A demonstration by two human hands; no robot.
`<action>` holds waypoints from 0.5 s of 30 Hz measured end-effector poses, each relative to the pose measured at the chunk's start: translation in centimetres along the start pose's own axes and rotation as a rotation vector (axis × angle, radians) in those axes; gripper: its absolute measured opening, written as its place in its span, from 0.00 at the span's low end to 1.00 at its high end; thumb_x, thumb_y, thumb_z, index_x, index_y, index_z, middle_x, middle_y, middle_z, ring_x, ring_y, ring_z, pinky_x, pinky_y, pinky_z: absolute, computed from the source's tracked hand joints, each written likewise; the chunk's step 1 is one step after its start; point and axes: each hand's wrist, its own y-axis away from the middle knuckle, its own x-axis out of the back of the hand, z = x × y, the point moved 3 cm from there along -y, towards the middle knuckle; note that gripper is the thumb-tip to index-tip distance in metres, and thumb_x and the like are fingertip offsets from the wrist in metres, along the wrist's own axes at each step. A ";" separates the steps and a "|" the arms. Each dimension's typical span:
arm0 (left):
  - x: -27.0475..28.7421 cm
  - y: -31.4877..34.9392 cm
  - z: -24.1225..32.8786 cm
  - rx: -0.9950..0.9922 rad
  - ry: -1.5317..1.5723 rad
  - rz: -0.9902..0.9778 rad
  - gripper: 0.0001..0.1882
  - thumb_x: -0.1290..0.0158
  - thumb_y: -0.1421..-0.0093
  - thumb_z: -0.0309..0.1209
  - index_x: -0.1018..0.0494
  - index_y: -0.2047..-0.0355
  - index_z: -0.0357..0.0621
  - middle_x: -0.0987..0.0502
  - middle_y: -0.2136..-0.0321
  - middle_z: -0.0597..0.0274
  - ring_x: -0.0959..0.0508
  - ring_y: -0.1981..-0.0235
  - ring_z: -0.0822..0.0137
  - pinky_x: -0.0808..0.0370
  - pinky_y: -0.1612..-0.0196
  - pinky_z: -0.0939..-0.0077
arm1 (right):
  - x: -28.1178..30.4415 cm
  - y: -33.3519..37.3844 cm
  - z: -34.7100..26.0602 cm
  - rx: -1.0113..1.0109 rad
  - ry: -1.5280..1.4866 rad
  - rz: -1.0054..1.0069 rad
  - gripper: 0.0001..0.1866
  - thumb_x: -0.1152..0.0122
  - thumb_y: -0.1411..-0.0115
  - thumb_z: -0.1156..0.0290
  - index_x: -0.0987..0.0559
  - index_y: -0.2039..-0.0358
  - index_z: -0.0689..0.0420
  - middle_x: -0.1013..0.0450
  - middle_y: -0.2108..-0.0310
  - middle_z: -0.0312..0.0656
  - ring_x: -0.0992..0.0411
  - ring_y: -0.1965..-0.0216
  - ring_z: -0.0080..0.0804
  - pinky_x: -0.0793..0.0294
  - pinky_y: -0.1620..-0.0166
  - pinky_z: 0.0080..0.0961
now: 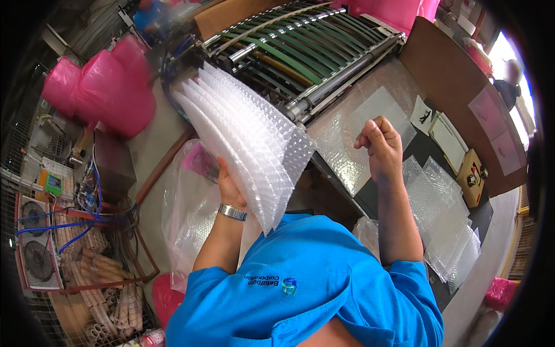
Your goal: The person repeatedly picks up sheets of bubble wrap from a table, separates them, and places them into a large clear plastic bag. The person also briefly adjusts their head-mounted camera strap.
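Observation:
A thick fanned stack of clear bubble wrap sheets [248, 133] is held up at the centre left. My left hand [230, 188], with a metal watch on its wrist, grips the stack's lower left edge; some of its fingers are hidden behind the sheets. To the right, my right hand [381, 147] is raised with its fingers curled in and nothing visible in them. It hovers over a flat bubble wrap sheet [347, 156] on the dark worktable [367, 196], apart from the stack.
Ahead stands a machine with green belts [289, 49] and metal rollers. More bubble wrap sheets [436, 214] lie on the table's right, near a wooden box [471, 178] and a brown curved panel [445, 63]. A large clear plastic bag [185, 220] hangs at left; pink wrapped bundles [110, 87] stand beyond.

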 end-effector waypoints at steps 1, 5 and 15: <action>-0.5 0.0 -0.1 0.005 0.019 -0.020 0.41 0.54 0.49 0.57 0.46 0.44 0.42 0.38 0.48 0.49 0.36 0.48 0.52 0.36 0.48 0.55 | -0.2 -0.1 0.2 -0.024 0.009 0.004 0.13 0.50 0.41 0.65 0.30 0.77 0.60 0.34 0.82 0.35 0.36 0.78 0.19 0.37 0.71 0.16; -1.9 -0.3 0.2 0.027 0.012 -0.069 0.41 0.53 0.50 0.56 0.47 0.44 0.42 0.41 0.46 0.50 0.37 0.48 0.51 0.37 0.47 0.55 | -2.2 -1.1 0.2 -0.116 0.060 -0.072 0.13 0.51 0.41 0.63 0.28 0.70 0.61 0.33 0.81 0.35 0.35 0.78 0.19 0.36 0.72 0.16; -2.1 -1.8 -0.2 0.011 -0.214 -0.091 0.39 0.54 0.48 0.56 0.46 0.45 0.42 0.37 0.49 0.53 0.35 0.50 0.55 0.36 0.49 0.59 | -7.5 -5.6 0.4 -0.100 0.528 -0.250 0.23 0.48 0.45 0.54 0.27 0.61 0.62 0.27 0.70 0.47 0.31 0.69 0.31 0.32 0.61 0.26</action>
